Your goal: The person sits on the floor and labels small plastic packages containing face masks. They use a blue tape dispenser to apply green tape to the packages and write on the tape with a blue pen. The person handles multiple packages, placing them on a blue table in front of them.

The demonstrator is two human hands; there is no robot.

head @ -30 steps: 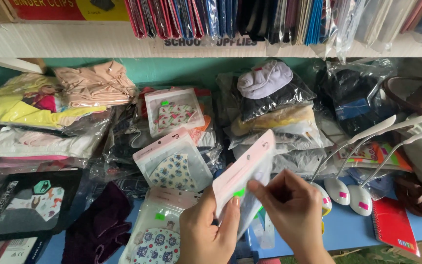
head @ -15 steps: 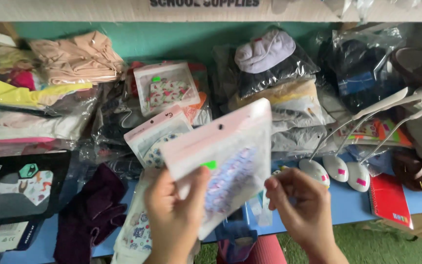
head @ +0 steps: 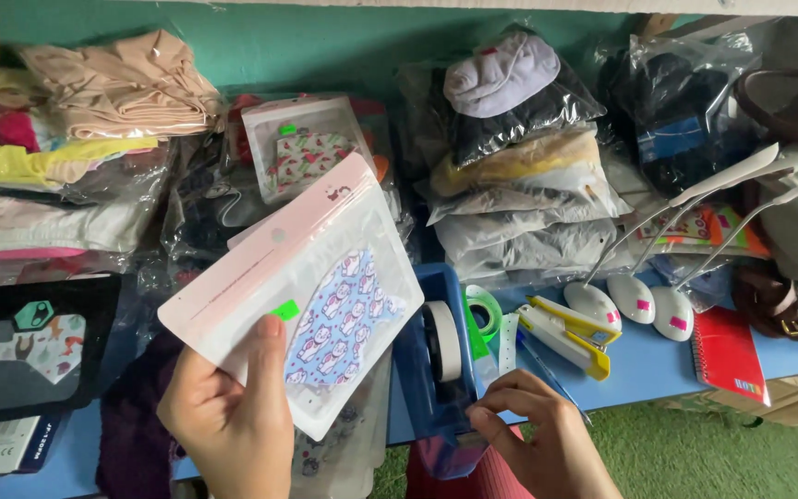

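The left hand grips a clear, pink-topped pouch holding a blue-patterned face mask; the thumb presses the front beside a small green sticker, the fingers hidden behind; the pouch is tilted, lifted above the blue table, in front of the heaped packets. The right hand sits low at the table's near edge, fingers curled, fingertips touching the base of a blue tape dispenser that carries a roll of pale tape; whether it actually pinches anything I cannot tell. Just right of the dispenser lies a white-and-yellow stapler; beyond it stand white desk lamps and a red spiral notebook; a second mask pouch leans on the pile behind; folded beige cloth tops the left stack.
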